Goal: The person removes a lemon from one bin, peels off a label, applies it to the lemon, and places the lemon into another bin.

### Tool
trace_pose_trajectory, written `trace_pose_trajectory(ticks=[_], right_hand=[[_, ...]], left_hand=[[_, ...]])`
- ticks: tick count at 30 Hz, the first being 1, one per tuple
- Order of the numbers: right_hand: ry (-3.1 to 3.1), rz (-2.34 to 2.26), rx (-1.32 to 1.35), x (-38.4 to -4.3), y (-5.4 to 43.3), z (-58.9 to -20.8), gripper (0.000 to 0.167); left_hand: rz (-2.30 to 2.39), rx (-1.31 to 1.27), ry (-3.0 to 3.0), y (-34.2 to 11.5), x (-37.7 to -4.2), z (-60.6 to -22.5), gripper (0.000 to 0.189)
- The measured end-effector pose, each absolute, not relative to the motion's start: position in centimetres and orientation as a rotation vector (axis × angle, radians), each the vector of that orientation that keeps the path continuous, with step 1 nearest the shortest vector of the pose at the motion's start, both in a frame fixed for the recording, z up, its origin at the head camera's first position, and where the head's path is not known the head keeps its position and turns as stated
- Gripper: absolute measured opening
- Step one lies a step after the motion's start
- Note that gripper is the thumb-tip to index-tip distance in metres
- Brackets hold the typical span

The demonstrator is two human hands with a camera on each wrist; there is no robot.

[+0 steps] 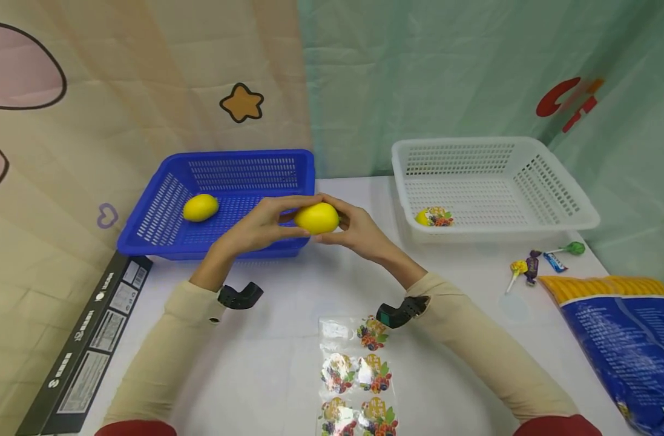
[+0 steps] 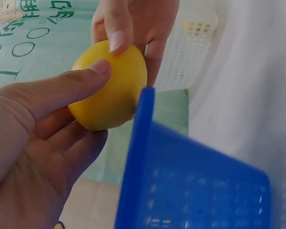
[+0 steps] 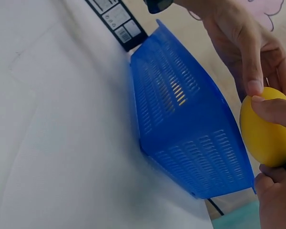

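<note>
Between both hands a yellow lemon (image 1: 317, 218) is held up beside the right rim of the blue basket (image 1: 244, 154). My left hand (image 1: 258, 225) grips its left side, thumb below and fingers over the top in the head view. From the other side my right hand (image 1: 359, 230) holds it too, and the two thumbs lie close together on the peel in the left wrist view. A second lemon (image 1: 200, 208) lies inside the blue basket. In the white basket (image 1: 495, 236) sits a lemon (image 1: 422, 217) bearing a fruit-print sticker (image 1: 439, 217).
A clear sheet of fruit stickers (image 1: 356, 375) lies on the white table (image 1: 244, 363) between my forearms. Lollipops (image 1: 518, 267) and wrapped candies (image 1: 532, 266) lie at the right, near a blue and yellow bag (image 1: 626, 333). A long black box (image 1: 92, 339) lines the left edge.
</note>
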State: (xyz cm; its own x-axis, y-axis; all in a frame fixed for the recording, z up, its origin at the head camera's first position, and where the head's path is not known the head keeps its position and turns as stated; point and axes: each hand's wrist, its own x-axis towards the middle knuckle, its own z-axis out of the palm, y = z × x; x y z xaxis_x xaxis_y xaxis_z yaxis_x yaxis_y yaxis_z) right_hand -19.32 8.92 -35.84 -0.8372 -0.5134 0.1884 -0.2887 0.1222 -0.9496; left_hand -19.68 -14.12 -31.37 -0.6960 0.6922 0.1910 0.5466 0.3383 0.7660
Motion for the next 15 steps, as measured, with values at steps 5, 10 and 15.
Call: trace_pose_trajectory(ticks=[5, 10, 15], right_hand=[[2.17, -1.88, -0.789, -19.3, 10.5, -35.8, 0.079], [2.181, -1.917, -0.799, -19.1, 12.3, -36.1, 0.075], [2.204, -1.913, -0.79, -18.9, 13.9, -36.3, 0.073]], left_hand=[[1.457, 1.12, 2.391, -12.2, -19.8, -32.3, 0.06], [1.573, 1.078, 2.346, -10.4, -19.8, -33.0, 0.057], [1.661, 1.053, 2.307, -8.7, -19.6, -33.7, 0.055]])
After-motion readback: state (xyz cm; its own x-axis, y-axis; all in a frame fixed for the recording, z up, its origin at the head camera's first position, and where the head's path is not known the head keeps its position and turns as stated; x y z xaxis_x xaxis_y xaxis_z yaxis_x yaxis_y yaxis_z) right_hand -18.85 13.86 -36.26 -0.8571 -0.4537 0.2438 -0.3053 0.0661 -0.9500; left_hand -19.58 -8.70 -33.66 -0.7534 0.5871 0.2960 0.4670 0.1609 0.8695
